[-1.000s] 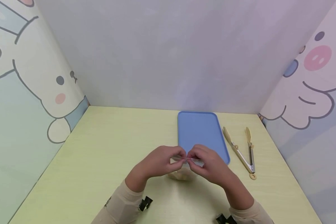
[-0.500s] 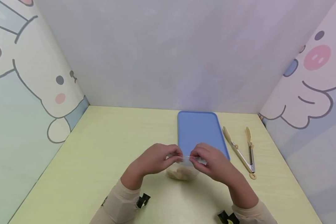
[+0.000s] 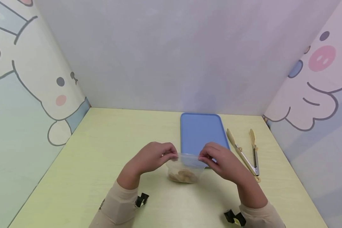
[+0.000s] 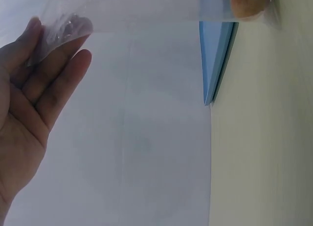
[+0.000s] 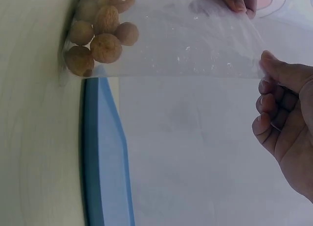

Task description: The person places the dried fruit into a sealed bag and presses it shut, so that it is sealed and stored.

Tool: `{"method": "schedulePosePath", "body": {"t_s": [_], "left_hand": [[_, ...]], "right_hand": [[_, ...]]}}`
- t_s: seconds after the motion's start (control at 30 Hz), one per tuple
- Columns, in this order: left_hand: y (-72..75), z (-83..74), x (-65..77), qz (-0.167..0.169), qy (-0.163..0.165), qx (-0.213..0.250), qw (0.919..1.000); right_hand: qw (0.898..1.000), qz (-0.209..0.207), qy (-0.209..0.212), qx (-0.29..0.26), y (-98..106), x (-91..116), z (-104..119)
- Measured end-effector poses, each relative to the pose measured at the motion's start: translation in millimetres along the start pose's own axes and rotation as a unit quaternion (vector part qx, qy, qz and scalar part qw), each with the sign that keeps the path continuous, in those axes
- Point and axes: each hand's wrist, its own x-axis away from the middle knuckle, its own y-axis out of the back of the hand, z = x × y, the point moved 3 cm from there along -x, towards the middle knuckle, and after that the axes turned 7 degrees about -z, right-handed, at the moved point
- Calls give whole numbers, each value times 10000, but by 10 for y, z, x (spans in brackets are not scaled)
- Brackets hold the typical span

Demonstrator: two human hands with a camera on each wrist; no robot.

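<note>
A clear plastic zip bag (image 3: 185, 164) stands upright on the table, with several round, brown, walnut-like pieces (image 5: 106, 47) in its bottom. At the bag's top left corner, my left hand (image 3: 155, 157) pinches the edge between thumb and fingers. My right hand (image 3: 220, 161) pinches the opposite top corner, so the upper edge is stretched between the two. In the left wrist view, the left hand's fingers (image 4: 63, 79) lie behind the film at its corner. One brown piece shows at the lower end of the bag there.
Behind the bag lies a blue tray (image 3: 202, 129), partly overlapped by the bag and my right hand. Tongs (image 3: 246, 158) with beige tips lie spread to the right of it. A grey wall (image 3: 171, 57) closes the back; printed side walls stand left and right.
My hands have moved apart, left hand to the left and right hand slightly to the right. The bag's top edge, bunched between them before, is now spread, and its contents show more.
</note>
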Motion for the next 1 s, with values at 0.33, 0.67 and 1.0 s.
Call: {"method": "schedulePosePath", "body": {"t_s": [0.33, 0.67, 1.0], "left_hand": [[63, 58, 10, 237, 346, -102, 9991], [112, 37, 41, 358, 482, -139, 9981], [275, 123, 117, 980, 1090, 1570, 9767]], "right_hand": [[10000, -4, -94, 20, 54, 31, -87], [9986, 203, -467, -113, 84, 55, -84], [9558, 1365, -1479, -2142, 1, -61, -132]]}}
